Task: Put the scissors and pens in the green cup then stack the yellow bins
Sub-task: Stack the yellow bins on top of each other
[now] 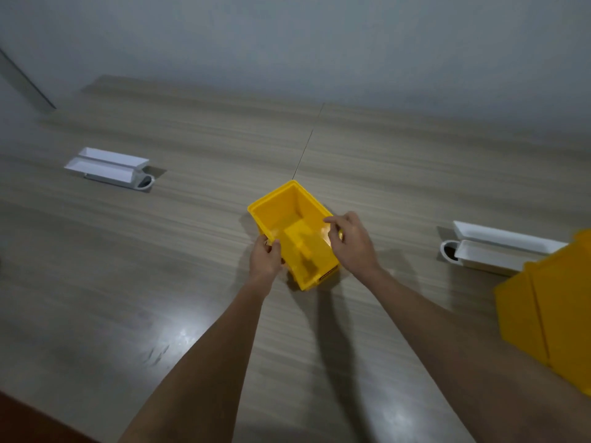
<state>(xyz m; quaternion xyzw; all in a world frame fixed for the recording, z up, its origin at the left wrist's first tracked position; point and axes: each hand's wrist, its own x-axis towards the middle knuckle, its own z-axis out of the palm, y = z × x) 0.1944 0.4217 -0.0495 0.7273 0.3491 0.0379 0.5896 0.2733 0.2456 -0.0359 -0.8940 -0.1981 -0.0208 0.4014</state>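
Two bare forearms reach in from the near edge of the wood-grain table point(160, 251). The left hand point(265, 262) pinches the left rim of an open yellow bin point(297, 231) with its thumb over the lip, and the right hand point(351, 241) curls over the right rim. The bin sits mid-table (nothing visible inside). More yellow bins point(550, 311) stand at the right edge, beside a white tray unit point(499, 251); another white tray unit point(108, 167) lies far left

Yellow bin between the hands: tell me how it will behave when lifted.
The yellow bin looks like rigid moulded plastic, so it likely keeps its shape. It appears empty, so probably light. Left hand and right hand grip opposite rims, so tipping seems unlikely; the glossy walls may be slippery.
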